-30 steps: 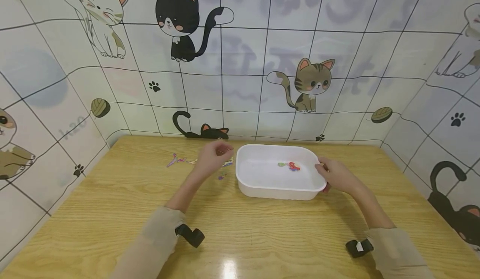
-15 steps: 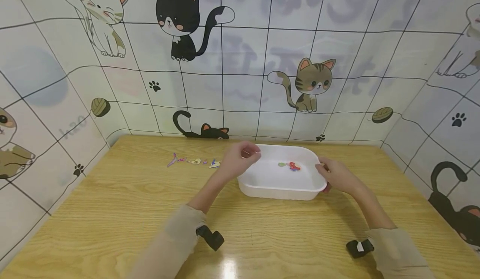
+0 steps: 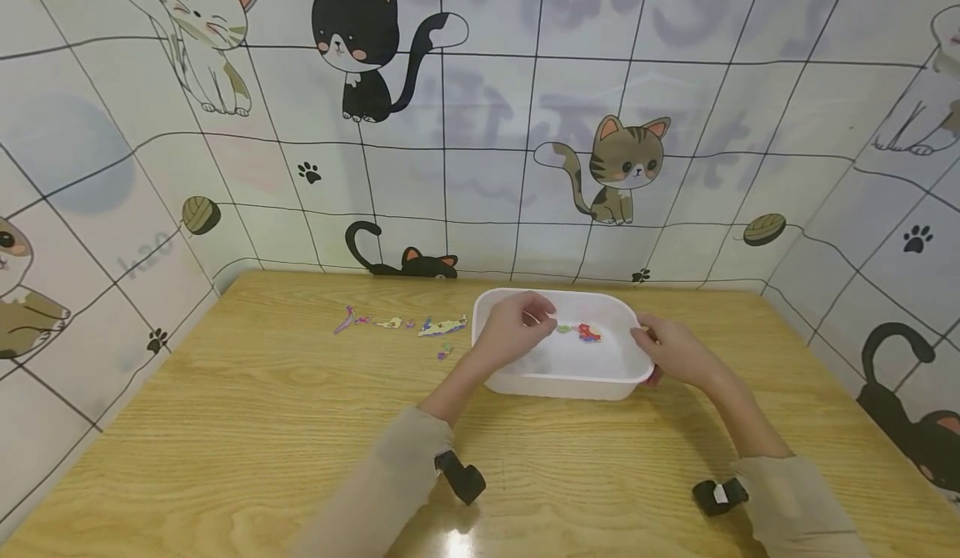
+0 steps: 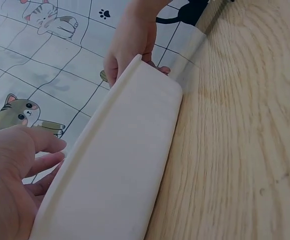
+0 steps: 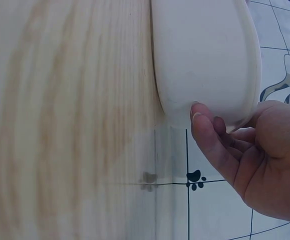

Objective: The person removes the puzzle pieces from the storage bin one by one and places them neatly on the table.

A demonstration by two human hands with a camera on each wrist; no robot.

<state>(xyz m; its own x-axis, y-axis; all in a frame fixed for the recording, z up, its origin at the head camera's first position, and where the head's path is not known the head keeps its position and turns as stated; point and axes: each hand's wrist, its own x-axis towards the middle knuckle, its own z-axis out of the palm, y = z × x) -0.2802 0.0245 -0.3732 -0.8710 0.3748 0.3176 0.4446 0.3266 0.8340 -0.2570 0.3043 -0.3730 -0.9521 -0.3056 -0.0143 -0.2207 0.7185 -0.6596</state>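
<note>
A white plastic tub (image 3: 558,386) stands on the table. Inside it lie a flat red-and-blue piece (image 3: 588,334) and a small green piece (image 3: 564,329). My right hand (image 3: 678,349) grips the tub's right end; in the right wrist view the fingertips (image 5: 201,120) press on its outer wall. Over the tub's left half hovers my left hand (image 3: 514,326), fingers loosely bent, with nothing visible in them. The left wrist view has this hand (image 4: 15,172) beside the rim. Left of the tub, small colourful flat pieces form a row, among them a yellow-and-blue one (image 3: 444,326).
A pink-purple piece (image 3: 345,320) and a pale yellow piece (image 3: 390,323) lie farther left in the row. Below its right end sits a small purple-and-green piece (image 3: 444,353). A wall covering with cartoon cats (image 3: 626,166) borders the wooden table (image 3: 247,408).
My left hand has moved right, from above the pieces on the table to over the tub, uncovering the yellow-and-blue piece. My right hand keeps its grip on the tub.
</note>
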